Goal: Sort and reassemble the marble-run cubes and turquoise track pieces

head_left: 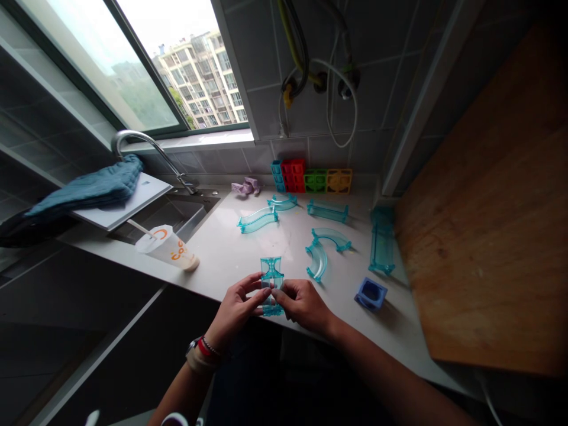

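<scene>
Near the counter's front edge, both hands grip a clear teal plastic track piece (pixel 271 267), held upright. My left hand (pixel 243 300) is closed round its left side, with the thumb on the near face. My right hand (pixel 302 302) pinches it from the right with the thumb; its other fingers are curled. The two thumbs almost meet at the middle and hide part of the piece. Just beyond to the right lie a curved teal track piece (pixel 318 262) and another curved track piece (pixel 332 238). A blue cube block (pixel 371 294) sits right of my right hand.
Farther back lie a wavy track piece (pixel 258 220), a straight track piece (pixel 327 210) and purple pieces (pixel 245 187). Coloured blocks (pixel 293 176) line the wall. A drink cup (pixel 167 245) stands left by the sink (pixel 208 204); a wooden board (pixel 488 236) leans at right.
</scene>
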{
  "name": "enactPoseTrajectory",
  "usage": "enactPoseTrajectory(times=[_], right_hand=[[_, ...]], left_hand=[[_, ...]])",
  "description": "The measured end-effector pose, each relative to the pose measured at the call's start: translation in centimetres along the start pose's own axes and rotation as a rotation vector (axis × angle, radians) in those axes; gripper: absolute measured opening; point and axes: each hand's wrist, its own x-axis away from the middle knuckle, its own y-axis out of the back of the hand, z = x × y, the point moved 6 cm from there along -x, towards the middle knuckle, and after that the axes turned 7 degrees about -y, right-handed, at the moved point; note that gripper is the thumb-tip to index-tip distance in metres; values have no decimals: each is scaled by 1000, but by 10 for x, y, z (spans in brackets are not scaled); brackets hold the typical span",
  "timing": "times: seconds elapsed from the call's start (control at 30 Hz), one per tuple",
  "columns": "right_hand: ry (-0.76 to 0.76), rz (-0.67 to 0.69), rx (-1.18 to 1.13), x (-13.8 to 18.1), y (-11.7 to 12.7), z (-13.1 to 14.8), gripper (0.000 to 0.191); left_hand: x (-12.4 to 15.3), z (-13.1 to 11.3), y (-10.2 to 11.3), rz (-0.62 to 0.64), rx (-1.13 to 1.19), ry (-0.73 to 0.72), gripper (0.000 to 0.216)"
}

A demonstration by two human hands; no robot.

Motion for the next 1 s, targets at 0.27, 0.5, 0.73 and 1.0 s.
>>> enactPoseTrajectory(times=[0.27, 0.5, 0.73, 1.0], right_hand=[[1, -24, 28, 1, -1, -4, 46], [-5, -13, -1, 0, -1, -5, 47], [-24, -21, -60, -4, -1, -6, 55], [-52, -182, -216, -10, 8, -17, 58]], left_hand=[[1, 3, -1, 12, -3, 11, 67], [-1, 2, -3, 3, 23, 18, 62], [-4, -1, -6, -7, 92, 41, 56], [-11, 15, 10, -45, 612, 193, 44]])
